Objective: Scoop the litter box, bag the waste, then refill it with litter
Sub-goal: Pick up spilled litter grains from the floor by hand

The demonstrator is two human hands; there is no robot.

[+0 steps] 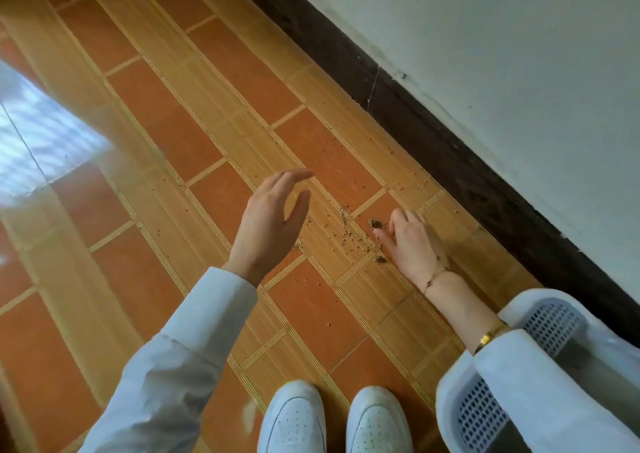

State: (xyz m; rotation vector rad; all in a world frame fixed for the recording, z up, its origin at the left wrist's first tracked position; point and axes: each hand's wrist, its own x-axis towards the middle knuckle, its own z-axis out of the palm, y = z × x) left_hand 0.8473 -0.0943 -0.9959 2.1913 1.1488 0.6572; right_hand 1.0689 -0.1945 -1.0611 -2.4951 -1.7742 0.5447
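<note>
We looked down at a tiled floor (214, 113) of orange and tan strips running up to a dark skirting board (433, 134) under a pale wall (502, 54). Our left hand (273, 224) hung above the tiles with its fingers loosely spread and slightly curled, holding nothing. Our right hand (414, 245) lay low over the floor, palm down, fingers together and stretched towards the spill; we could not tell whether the fingertips pinched anything. Between the two hands lay scattered litter grains (346, 231), with two darker clumps (376, 224) just beside the right fingertips. A thin chain and a gold bangle (490, 336) sat on the right wrist. The white litter box (450, 393) with its perforated grid stood at the lower right, partly under the right sleeve, near the wall. Our white shoes (332, 418) showed at the bottom edge.
</note>
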